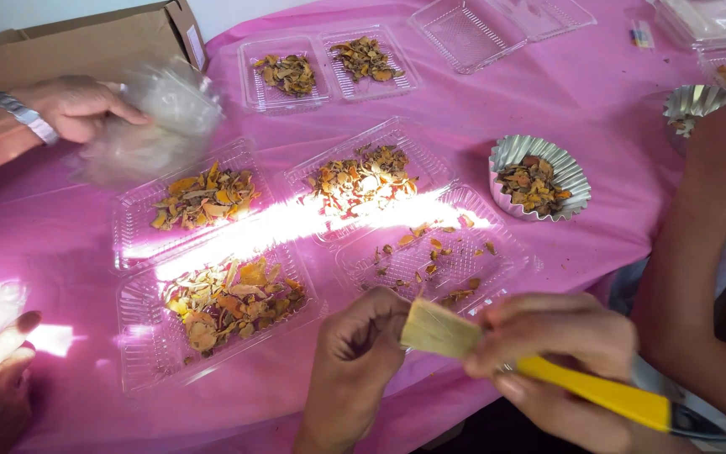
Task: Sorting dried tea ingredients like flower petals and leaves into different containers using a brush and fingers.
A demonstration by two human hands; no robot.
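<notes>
Two hands meet at the near edge of the pink tablecloth (548, 92). The right hand (548, 345) grips a yellow-handled brush (586, 388), its fingers folded tightly round the handle just behind the pale bristles (439, 329). The left hand (359, 345) is curled into a loose fist, its fingers touching the tip of the bristles; whether it holds anything inside I cannot tell. Just beyond the fingertips lies an open clear plastic tray (439, 256) with only a few orange-brown crumbs, and to the left of the left fingers sits a fuller tray of dried flakes (224, 303). Farther off from the fingers, a fluted foil cup (539, 178) holds more dried pieces. Another person's hand (77, 105), with a wristband, handles a blurred clear lid (157, 118) well beyond the trays, far to the left.
</notes>
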